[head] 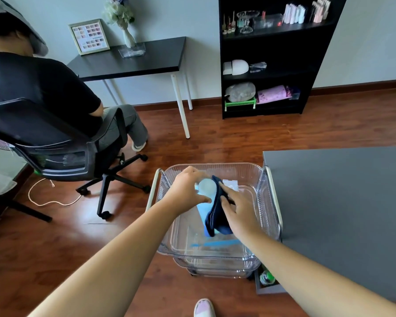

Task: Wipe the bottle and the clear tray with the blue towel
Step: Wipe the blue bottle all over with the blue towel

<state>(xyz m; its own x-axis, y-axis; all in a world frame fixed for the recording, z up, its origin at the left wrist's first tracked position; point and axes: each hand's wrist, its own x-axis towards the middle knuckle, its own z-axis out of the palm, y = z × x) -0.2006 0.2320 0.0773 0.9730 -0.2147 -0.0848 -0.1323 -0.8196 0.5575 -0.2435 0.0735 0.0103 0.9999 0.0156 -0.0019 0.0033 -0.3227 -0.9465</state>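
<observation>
A light blue bottle with a white cap stands inside the clear tray, the top tier of a small cart. My left hand grips the bottle near its cap. Pressed flat against the bottle's right side is the dark blue towel, held there by my right hand. The towel hides much of the bottle's right side.
A grey table borders the cart on the right. A person sits in a black office chair at the left, with a cable on the wooden floor. A black desk and black shelf stand by the far wall.
</observation>
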